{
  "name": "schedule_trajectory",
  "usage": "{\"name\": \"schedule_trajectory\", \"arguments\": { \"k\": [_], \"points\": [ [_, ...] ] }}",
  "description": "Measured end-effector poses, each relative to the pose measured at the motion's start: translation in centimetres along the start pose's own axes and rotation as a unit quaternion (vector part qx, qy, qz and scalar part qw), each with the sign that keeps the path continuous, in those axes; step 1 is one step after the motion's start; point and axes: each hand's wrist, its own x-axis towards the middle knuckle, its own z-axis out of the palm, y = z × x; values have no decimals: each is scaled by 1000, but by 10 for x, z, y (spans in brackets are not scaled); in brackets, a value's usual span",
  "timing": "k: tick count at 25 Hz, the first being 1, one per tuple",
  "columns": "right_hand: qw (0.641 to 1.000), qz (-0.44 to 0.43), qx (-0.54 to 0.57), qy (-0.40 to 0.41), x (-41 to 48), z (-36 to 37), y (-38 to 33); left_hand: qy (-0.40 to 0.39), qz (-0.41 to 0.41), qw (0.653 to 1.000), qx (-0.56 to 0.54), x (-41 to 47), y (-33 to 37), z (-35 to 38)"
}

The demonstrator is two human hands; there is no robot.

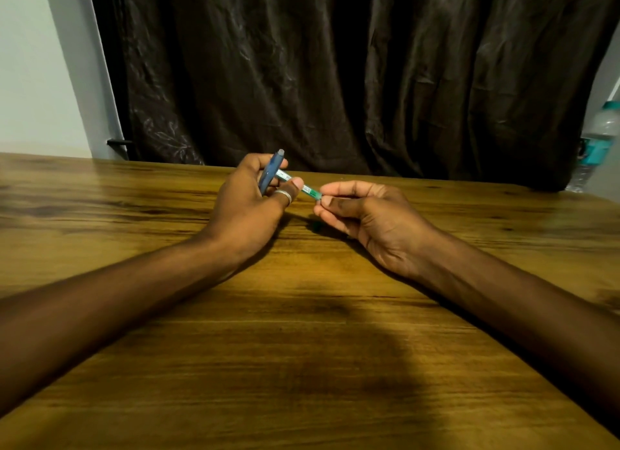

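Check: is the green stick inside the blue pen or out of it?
Out. The green stick crosses the blue pen at an angle, pinched between the left hand and the right hand.

Our forearms lie in from 8 and 4 o'clock, nearly meeting. Our left grip (250, 194) curls its fingers, thumb toward 3 o'clock; our right grip (362, 214) pinches thumb against forefinger toward 9 o'clock.

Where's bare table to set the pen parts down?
Free: the near stretch of the table between the forearms; the far-left wood beside the left hand; the wood right of the right hand, toward the bottle. Crowded: the gap between the hands, where both pinch the thin green tube above a small dark piece; the left also grips the blue pen.
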Motion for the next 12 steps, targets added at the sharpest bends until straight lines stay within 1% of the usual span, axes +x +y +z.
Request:
{"name": "schedule_trajectory", "arguments": {
  "k": [6,12],
  "points": [
    [998,-19,-40,33,2,-3,-4,4,-28,999,-24,-1,2,1],
    [997,-30,-64,43,3,-6,-4,11,-44,998,-45,-1,2,1]
  ]
}}
